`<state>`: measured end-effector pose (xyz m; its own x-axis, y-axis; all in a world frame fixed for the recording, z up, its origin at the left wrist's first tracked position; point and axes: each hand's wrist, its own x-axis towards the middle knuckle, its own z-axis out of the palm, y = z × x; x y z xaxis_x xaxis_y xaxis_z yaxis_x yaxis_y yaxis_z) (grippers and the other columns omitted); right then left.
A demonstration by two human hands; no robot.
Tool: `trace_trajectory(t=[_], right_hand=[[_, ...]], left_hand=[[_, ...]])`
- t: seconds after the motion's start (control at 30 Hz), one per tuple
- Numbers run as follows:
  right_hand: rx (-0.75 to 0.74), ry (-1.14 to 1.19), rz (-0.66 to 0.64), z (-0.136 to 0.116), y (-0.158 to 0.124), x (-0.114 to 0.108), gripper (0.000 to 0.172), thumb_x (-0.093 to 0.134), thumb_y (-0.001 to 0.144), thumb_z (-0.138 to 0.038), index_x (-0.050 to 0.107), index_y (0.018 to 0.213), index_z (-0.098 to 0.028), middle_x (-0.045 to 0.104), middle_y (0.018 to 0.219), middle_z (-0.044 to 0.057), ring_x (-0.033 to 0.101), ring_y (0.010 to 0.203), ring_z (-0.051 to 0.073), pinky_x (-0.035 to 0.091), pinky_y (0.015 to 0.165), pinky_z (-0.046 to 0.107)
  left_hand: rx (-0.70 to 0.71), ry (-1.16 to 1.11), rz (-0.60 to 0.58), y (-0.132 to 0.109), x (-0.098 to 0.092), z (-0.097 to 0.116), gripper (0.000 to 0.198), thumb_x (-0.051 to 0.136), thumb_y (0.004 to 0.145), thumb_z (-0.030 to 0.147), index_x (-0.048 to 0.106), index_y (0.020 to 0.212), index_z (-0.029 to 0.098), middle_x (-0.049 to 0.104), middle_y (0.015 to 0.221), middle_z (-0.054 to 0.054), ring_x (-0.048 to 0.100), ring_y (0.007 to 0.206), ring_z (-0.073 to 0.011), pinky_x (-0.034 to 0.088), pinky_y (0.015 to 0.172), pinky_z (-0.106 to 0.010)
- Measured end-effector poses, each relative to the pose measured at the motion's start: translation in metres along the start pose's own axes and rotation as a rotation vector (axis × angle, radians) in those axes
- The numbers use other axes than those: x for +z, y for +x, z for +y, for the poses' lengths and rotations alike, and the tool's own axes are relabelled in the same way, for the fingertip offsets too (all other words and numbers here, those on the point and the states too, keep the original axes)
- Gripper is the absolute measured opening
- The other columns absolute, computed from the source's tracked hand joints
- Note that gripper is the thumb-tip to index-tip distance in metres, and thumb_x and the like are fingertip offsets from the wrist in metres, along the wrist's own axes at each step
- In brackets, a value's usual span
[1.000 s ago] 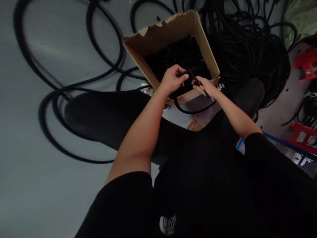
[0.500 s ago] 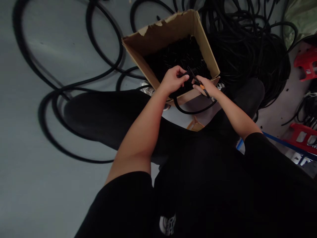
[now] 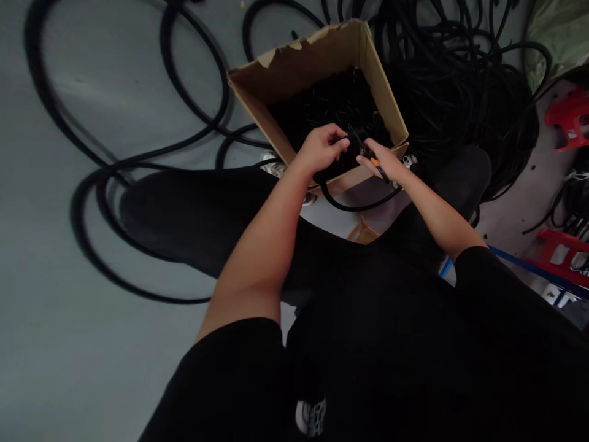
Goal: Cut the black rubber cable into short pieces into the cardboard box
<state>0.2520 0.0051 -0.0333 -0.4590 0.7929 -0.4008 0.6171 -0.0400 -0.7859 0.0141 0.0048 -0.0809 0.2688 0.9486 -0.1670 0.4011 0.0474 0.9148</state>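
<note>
My left hand (image 3: 324, 147) is closed in a pinch over the cardboard box (image 3: 317, 58), on what looks like the end of a black hose. The black hose (image 3: 356, 207) loops out over the box's near edge, below my hands. My right hand (image 3: 380, 161) grips scissors (image 3: 378, 166) with orange and black handles. Their dark blades point up and left, close to my left fingertips, and stand partly apart. Inside the box lies a heap of small black pieces (image 3: 322, 101), too dark to make out singly.
Large coils of black hose (image 3: 115, 164) spread over the grey floor on the left. A thick tangle of hoses (image 3: 455, 104) lies right of the box. Red plastic stools (image 3: 568, 120) stand at the far right, near a blue bar (image 3: 534, 267). My legs flank the box.
My right fingers have spread slightly and the scissor blades look a little wider apart. My left hand has barely moved and keeps its pinch.
</note>
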Motion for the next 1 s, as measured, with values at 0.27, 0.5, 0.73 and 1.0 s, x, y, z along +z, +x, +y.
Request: trace_trajectory(t=[0.27,0.5,0.73,1.0], right_hand=[[0.019,-0.05,0.002,0.016,0.012,0.002,0.046,0.085,0.112,-0.056,0.051,0.098,-0.029,0.053,0.086,-0.002,0.056,0.09,0.022,0.057,0.089,0.038],[0.037,-0.033,-0.023,-0.012,0.004,-0.002,0.043,0.081,0.111,-0.061,0.057,0.097,-0.028,0.051,0.079,-0.002,0.054,0.085,0.022,0.055,0.081,0.035],[0.071,-0.039,-0.022,-0.024,-0.002,-0.004,0.049,0.078,0.107,-0.073,0.057,0.095,-0.03,0.051,0.077,0.001,0.057,0.086,0.025,0.055,0.077,0.035],[0.064,-0.124,0.004,-0.006,0.003,0.0,0.04,0.084,0.102,-0.05,0.053,0.09,-0.029,0.057,0.08,0.002,0.06,0.09,0.025,0.057,0.084,0.036]], left_hand=[[0.018,-0.019,0.011,0.002,0.002,-0.015,0.053,0.065,0.117,0.077,0.071,0.111,0.024,0.069,0.086,-0.004,0.066,0.08,-0.0217,0.059,0.082,-0.036],[-0.044,-0.008,0.009,0.0,0.001,-0.007,0.047,0.064,0.118,0.07,0.073,0.111,0.025,0.075,0.091,-0.006,0.069,0.088,-0.0256,0.062,0.092,-0.039],[-0.047,0.037,0.024,-0.002,-0.004,0.01,0.037,0.065,0.116,0.061,0.075,0.113,0.025,0.076,0.092,-0.008,0.07,0.1,-0.0293,0.065,0.109,-0.044],[-0.065,0.024,0.034,-0.003,-0.001,0.001,0.035,0.066,0.114,0.06,0.077,0.113,0.027,0.079,0.094,-0.009,0.072,0.104,-0.0317,0.065,0.112,-0.046]])
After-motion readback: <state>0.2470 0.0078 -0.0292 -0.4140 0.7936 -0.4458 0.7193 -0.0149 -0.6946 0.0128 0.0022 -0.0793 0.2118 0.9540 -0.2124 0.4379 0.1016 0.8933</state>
